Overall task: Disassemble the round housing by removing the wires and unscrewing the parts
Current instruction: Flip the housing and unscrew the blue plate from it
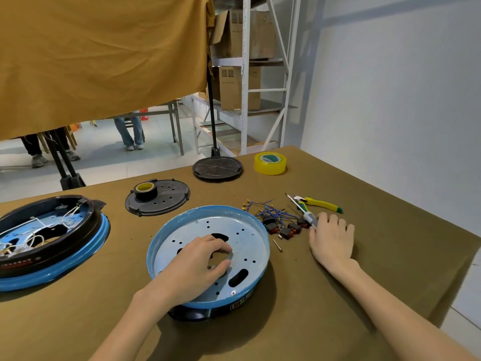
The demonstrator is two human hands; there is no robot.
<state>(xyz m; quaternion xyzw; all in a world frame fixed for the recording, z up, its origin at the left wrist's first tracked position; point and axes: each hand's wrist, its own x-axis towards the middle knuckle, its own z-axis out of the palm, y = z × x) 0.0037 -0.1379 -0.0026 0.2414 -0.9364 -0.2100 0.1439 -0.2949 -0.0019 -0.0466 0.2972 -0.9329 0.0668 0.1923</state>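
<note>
Left hand (197,267) curled into the central cutout of the round housing (208,254), fingers hooked over the edge of its perforated metal plate; right hand (330,238) flat on the table (390,256) just right of the housing, fingers relaxed and straight, fingertips touching the handle of a screwdriver (303,212). Between housing and right hand: loose blue wires (268,211) with black-and-red switches (286,227); beyond these, yellow-green pliers (321,204). Left of the housing, a second housing (49,241) with white wires inside; behind it, a black cover (157,198) bearing a tape roll (145,190).
</note>
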